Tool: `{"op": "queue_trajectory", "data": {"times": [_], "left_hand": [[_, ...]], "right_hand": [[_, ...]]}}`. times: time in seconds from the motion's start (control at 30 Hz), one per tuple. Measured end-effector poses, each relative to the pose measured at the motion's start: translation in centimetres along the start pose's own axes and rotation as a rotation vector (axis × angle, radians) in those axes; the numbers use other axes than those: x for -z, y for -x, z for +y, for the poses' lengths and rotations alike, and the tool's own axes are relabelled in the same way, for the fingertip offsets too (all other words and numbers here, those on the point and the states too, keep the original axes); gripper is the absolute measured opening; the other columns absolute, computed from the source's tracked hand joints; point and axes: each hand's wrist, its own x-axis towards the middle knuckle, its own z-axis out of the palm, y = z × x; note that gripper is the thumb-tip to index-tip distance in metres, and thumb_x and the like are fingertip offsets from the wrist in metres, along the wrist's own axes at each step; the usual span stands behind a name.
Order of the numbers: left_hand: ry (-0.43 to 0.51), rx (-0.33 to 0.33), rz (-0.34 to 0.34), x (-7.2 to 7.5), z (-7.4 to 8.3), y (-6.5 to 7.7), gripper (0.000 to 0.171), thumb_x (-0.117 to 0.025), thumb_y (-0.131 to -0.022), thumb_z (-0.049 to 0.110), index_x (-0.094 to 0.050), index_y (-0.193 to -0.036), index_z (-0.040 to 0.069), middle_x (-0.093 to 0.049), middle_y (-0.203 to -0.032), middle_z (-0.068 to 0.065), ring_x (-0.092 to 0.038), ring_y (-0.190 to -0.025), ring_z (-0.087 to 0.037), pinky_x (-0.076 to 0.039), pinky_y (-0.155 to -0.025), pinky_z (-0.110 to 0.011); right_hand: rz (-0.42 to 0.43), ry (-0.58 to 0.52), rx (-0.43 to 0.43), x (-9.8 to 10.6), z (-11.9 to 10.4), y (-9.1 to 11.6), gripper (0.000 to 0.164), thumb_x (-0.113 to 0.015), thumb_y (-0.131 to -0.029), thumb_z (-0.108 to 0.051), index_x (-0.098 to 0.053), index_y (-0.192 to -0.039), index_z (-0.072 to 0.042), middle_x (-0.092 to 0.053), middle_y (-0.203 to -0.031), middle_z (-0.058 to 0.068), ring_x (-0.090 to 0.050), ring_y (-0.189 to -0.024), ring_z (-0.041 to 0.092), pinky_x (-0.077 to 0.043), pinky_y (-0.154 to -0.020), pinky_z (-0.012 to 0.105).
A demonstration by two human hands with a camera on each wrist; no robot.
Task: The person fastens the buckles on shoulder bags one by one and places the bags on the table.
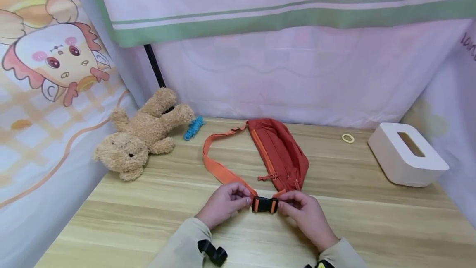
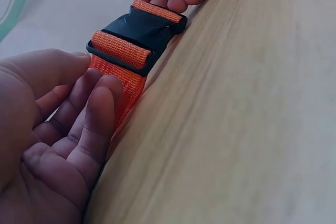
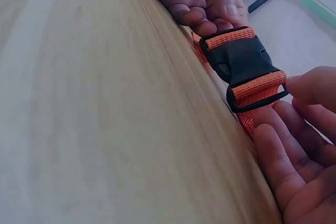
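Note:
A red waist bag (image 1: pixel 279 148) lies on the table with its orange strap (image 1: pixel 219 164) looped out to the left. The black side-release buckle (image 1: pixel 265 204) on the strap is joined, its two halves together. At its left end my left hand (image 1: pixel 227 202) pinches the buckle and webbing between thumb and fingers. My right hand (image 1: pixel 306 214) does the same at the right end. In the left wrist view, the left thumb is right at the frame of the buckle (image 2: pixel 139 35), with the fingers behind the webbing. The right wrist view has the right thumb at the other end.
A brown teddy bear (image 1: pixel 139 135) lies at the left beside a bundle of blue cord (image 1: pixel 193 128). At the right stand a white tissue box (image 1: pixel 405 156) and, nearby, a small pale yellow ring (image 1: pixel 348 138). Hanging cloth (image 1: pixel 279 73) encloses the table's back and sides.

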Motion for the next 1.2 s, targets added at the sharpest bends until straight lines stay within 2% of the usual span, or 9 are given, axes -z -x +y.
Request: {"op": "queue_trajectory", "data": {"times": [0.2,0.4,0.67,0.77,0.97,1.2], "left_hand": [[-0.007,-0.009,-0.02,0.1,0.3,0.1,0.006,-0.067,-0.098,0.015,-0.068,-0.1,0.01,-0.07,-0.09,-0.006,-0.065,-0.079,-0.02,-0.054,-0.063,-0.026],[-0.047,-0.019,-0.033,0.2,0.8,0.4,0.008,-0.065,-0.099,0.019,-0.067,-0.101,0.011,-0.069,-0.089,-0.008,-0.061,-0.072,-0.017,-0.052,-0.057,-0.025],[-0.089,-0.014,-0.037,0.2,1.1,0.5,0.006,-0.065,-0.099,0.02,-0.068,-0.101,0.015,-0.068,-0.092,-0.007,-0.059,-0.073,-0.016,-0.052,-0.058,-0.026],[-0.109,-0.022,-0.028,0.2,1.1,0.6,0.005,-0.066,-0.099,0.021,-0.068,-0.101,0.016,-0.069,-0.093,-0.003,-0.06,-0.078,-0.016,-0.053,-0.061,-0.026],[-0.144,-0.051,-0.014,0.0,1.1,0.7,0.005,-0.067,-0.098,0.022,-0.068,-0.102,0.019,-0.069,-0.098,0.006,-0.064,-0.09,-0.015,-0.053,-0.077,-0.027],[-0.158,-0.066,-0.008,0.1,1.1,1.0,0.007,-0.067,-0.098,0.025,-0.067,-0.105,0.021,-0.069,-0.101,0.007,-0.065,-0.093,-0.013,-0.053,-0.082,-0.029]], "right_hand": [[0.018,0.039,0.023,0.1,-0.3,0.2,0.013,-0.079,-0.086,-0.01,-0.075,-0.098,-0.008,-0.073,-0.102,0.006,-0.066,-0.085,0.015,-0.056,-0.073,0.025],[0.021,0.066,0.022,0.5,-0.6,0.4,0.016,-0.08,-0.086,-0.014,-0.074,-0.099,-0.008,-0.073,-0.102,0.004,-0.065,-0.09,0.015,-0.055,-0.076,0.025],[0.029,0.092,0.034,0.8,-0.9,0.8,0.017,-0.08,-0.086,-0.012,-0.073,-0.101,-0.008,-0.071,-0.099,0.004,-0.065,-0.091,0.014,-0.055,-0.08,0.024],[0.035,0.105,0.046,0.9,-1.0,1.0,0.018,-0.079,-0.087,-0.013,-0.073,-0.103,-0.009,-0.071,-0.099,0.003,-0.064,-0.091,0.013,-0.055,-0.079,0.024],[0.043,0.127,0.07,0.9,-1.0,1.3,0.017,-0.08,-0.086,-0.009,-0.072,-0.101,-0.01,-0.071,-0.098,0.003,-0.065,-0.091,0.015,-0.056,-0.079,0.025],[0.066,0.223,0.121,1.0,-1.2,1.5,0.018,-0.08,-0.085,-0.008,-0.072,-0.1,-0.015,-0.07,-0.098,-0.001,-0.064,-0.094,0.016,-0.055,-0.084,0.028]]}}
